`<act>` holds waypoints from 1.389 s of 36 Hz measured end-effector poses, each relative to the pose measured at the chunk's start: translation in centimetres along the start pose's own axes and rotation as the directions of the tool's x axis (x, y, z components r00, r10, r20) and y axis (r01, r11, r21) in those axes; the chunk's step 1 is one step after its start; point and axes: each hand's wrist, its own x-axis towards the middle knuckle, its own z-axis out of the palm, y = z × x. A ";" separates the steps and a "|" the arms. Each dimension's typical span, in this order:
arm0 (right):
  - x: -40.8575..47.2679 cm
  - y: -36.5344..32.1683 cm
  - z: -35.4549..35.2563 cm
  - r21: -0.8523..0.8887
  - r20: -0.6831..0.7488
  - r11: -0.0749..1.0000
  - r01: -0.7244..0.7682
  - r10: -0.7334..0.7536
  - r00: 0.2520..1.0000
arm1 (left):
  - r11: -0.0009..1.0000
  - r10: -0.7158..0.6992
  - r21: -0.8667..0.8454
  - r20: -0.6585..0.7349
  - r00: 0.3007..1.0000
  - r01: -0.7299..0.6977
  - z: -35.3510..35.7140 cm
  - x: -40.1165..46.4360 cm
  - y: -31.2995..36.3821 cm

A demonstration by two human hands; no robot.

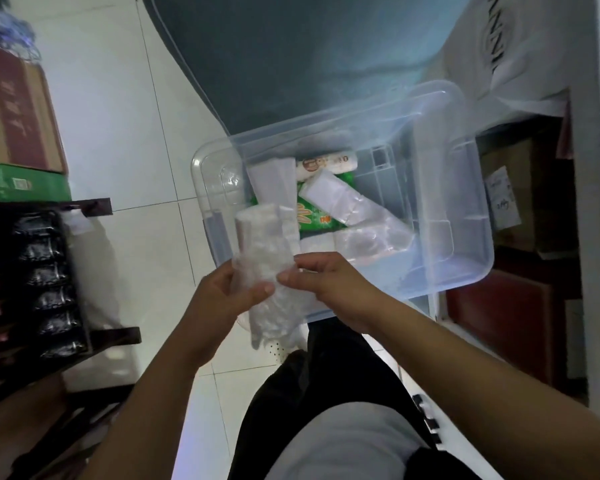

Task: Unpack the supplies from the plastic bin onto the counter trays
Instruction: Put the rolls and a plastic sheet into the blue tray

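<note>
— Holding what, exactly, in the left hand (222, 292)?

— A roll of clear plastic bags (265, 265), standing nearly upright. The left fingers (257, 291) wrap around its lower half, thumb across the front.

— And the right hand (329, 289)?

— It meets the roll from the other side. The right fingers (291, 277) are drawn together and pinch the crinkled plastic at about the middle of the roll, just beside the left thumb.

— Where is the roll compared with the bin?

— Above the near left corner of the clear plastic bin (465, 188), lifted out of it and held over the near rim. The bin sits on the white tiled floor (125, 133), beside a dark grey mat (291, 57).

— What is in the bin?

— A green packet (314, 216) with yellow print lies near the middle. Flat packs of clear bags (347, 199) lie across it, one slanting to the right. A white roll with a printed label (326, 164) rests at the far side. The right half of the bin floor is bare.

— Anything around?

— Cardboard boxes (14, 109) stacked at the left, a dark rack of black packets (49, 282) below them, and brown boxes (513, 188) on a low shelf at the right. The person's dark trousers (333, 382) fill the bottom.
</note>
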 end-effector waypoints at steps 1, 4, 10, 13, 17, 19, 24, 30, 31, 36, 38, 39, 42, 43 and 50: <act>0.2 0.2 0.5 -0.007 -0.004 1.000 0.006 -0.006 1.000 | 1.000 0.001 -0.009 -0.020 1.000 -0.001 -0.3 -0.3 -0.1; 0.9 0.5 1.4 0.007 0.015 1.000 0.011 -0.011 1.000 | 0.998 0.006 -0.063 -0.111 0.994 -0.013 -1.0 -0.9 -0.6; 5.5 0.4 -3.7 -0.025 -0.217 0.999 0.046 -0.050 0.975 | 0.970 -0.062 -0.243 -0.283 0.957 -0.009 -1.7 -0.7 -1.6; 9.9 2.6 -8.7 -0.450 -0.450 0.883 -0.133 -0.096 0.888 | 0.948 -0.078 -0.317 -0.305 0.949 -0.024 -1.7 -0.1 -1.8; 14.6 6.5 -12.7 -0.848 -0.425 0.318 -0.423 0.069 0.903 | 0.920 -0.098 -0.391 -0.304 0.948 -0.030 -1.4 1.1 -2.3; 16.2 8.1 -13.2 -0.936 -0.340 0.035 -0.351 0.174 0.924 | 0.897 -0.096 -0.440 -0.274 0.957 -0.036 -1.5 1.5 -2.5; 18.6 9.9 -12.8 -0.928 -0.266 -0.299 -0.223 0.110 0.958 | 0.821 -0.094 -0.571 -0.172 0.981 -0.021 -2.5 1.6 -2.8; 18.7 9.2 -11.6 -0.949 -0.230 -0.240 -0.205 0.079 0.970 | 0.798 -0.098 -0.599 -0.234 0.967 -0.064 -3.3 0.8 -2.7; 18.3 8.8 -11.4 -0.952 -0.224 -0.230 -0.202 0.076 0.972 | 0.793 -0.102 -0.605 -0.237 0.966 -0.065 -3.3 0.6 -2.5; 15.4 6.0 -12.0 -0.937 -0.262 -0.238 -0.254 0.001 0.965 | 0.796 -0.082 -0.603 -0.195 0.977 -0.053 -3.0 -0.6 -0.8; 13.8 4.4 -12.5 -0.932 -0.307 -0.186 -0.310 -0.049 0.951 | 0.822 -0.065 -0.567 -0.164 0.984 -0.040 -2.7 -1.0 0.4; 12.8 3.4 -12.7 -0.933 -0.325 -0.137 -0.333 -0.072 0.943 | 0.837 -0.062 -0.546 -0.152 0.986 -0.032 -2.5 -1.2 1.1; 9.5 -0.2 -12.9 -0.929 -0.361 0.127 -0.347 -0.116 0.925 | 0.870 -0.028 -0.492 -0.107 0.994 -0.029 -2.0 -1.9 3.4; 8.4 -1.6 -12.6 -0.919 -0.358 0.224 -0.325 -0.126 0.925 | 0.877 -0.011 -0.479 -0.091 0.996 -0.034 -1.8 -2.1 4.3; -0.9 -8.5 -5.9 -0.339 -0.181 0.938 0.079 -0.147 0.972 | 0.964 0.153 -0.214 -0.040 0.987 -0.159 -0.3 -4.1 10.0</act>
